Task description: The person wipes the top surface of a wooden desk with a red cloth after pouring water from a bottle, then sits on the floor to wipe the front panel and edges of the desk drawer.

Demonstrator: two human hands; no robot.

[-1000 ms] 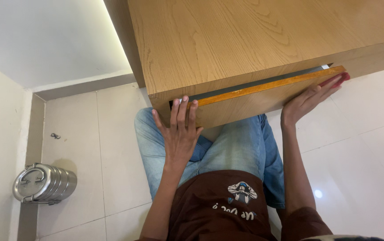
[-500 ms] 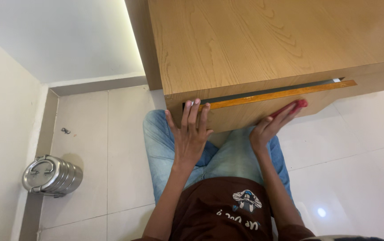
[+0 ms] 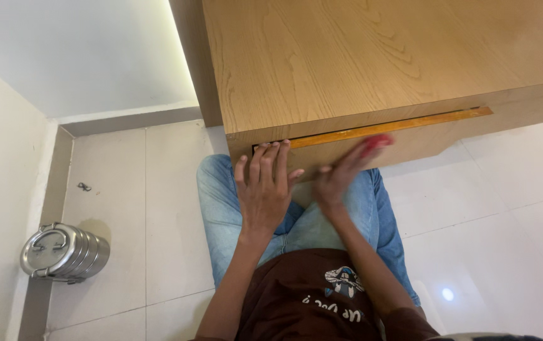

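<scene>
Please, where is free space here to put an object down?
The desk top shows bare wood. The floor tiles right of the legs are free, also those between the legs and the steel lunch box. It is crowded at the drawer front, where left hand and right hand press.

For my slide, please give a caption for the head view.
Left hand flat on wooden drawer front; right hand rubs it with red cloth.

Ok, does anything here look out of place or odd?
One thing: a steel stacked lunch tin lies tipped on its side on the floor tiles by the wall, not upright. Otherwise the drawer under the wooden desk looks level, left hand flat on its front, blurred right hand holding something red.
</scene>
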